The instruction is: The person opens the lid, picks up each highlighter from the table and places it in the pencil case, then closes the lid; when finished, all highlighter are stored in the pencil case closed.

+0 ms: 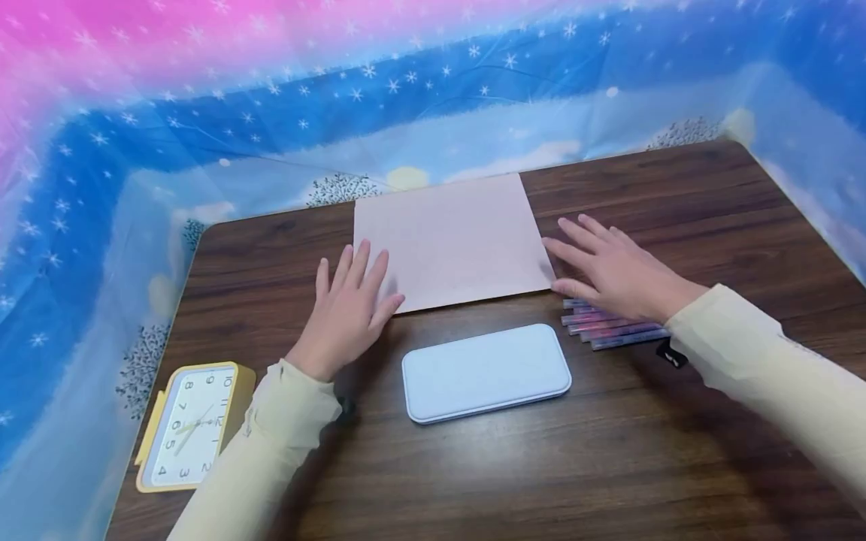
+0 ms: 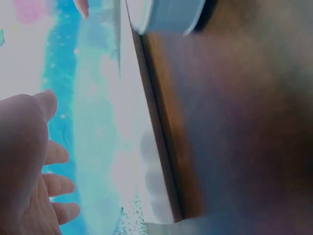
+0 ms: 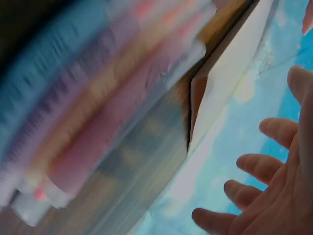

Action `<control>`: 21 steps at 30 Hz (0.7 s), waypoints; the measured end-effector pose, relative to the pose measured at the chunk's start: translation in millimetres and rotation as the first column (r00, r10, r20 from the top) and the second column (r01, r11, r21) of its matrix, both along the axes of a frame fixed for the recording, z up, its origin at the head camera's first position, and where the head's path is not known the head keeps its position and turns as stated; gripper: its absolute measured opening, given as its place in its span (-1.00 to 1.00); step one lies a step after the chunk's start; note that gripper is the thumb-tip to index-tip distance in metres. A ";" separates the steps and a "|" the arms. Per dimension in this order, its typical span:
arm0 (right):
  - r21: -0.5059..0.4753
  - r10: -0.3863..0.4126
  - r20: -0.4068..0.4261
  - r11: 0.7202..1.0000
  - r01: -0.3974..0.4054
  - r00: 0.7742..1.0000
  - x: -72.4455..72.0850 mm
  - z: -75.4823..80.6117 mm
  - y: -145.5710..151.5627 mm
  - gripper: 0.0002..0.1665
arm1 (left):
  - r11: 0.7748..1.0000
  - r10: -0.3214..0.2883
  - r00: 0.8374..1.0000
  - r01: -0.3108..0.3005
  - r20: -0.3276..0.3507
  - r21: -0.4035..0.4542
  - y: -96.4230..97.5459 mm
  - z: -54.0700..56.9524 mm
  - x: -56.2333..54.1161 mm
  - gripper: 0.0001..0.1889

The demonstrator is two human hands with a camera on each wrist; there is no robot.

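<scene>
Loosely, both hands have their fingers spread: the left hand (image 1: 345,312) hovers at the left edge of a pale board (image 1: 453,240), and the right hand (image 1: 616,270) at its right edge. The wrist views show a gap between the fingers and the board, which lies flat between the hands, its far edge along the table's back edge. Just under the right hand and wrist, a row of pens (image 1: 602,327) lies side by side, partly covered. Nearer the person, a white case (image 1: 487,373) sits apart from the board, with table (image 1: 473,481) surface around it. A yellow clock (image 1: 189,428) stands near the table's left edge, one corner behind the left sleeve (image 1: 271,436). Beyond the back and side edges hangs a pink and blue snowflake cloth (image 1: 271,113).
</scene>
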State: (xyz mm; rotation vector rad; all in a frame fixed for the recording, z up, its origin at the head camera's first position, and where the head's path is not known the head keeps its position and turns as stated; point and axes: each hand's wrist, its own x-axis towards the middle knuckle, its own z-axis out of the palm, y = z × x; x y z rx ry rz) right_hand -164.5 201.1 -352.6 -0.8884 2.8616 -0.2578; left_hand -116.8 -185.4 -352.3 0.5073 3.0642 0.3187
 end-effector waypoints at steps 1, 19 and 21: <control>-0.015 0.017 -0.002 1.000 -0.017 1.000 4.5 -1.0 0.1 -0.17 | 1.000 -0.015 1.000 0.016 -0.006 0.012 -0.2 -0.6 5.0 -0.26; -0.149 0.327 -0.162 0.925 -0.351 0.931 76.7 -34.6 -17.0 -0.15 | 0.949 -0.277 0.960 0.268 0.032 0.164 13.3 -31.8 90.5 -0.01; -0.138 0.339 -0.163 0.922 -0.362 0.926 79.6 -36.6 -19.0 -0.13 | 0.950 -0.276 0.961 0.270 0.019 0.157 13.5 -35.0 89.5 -0.06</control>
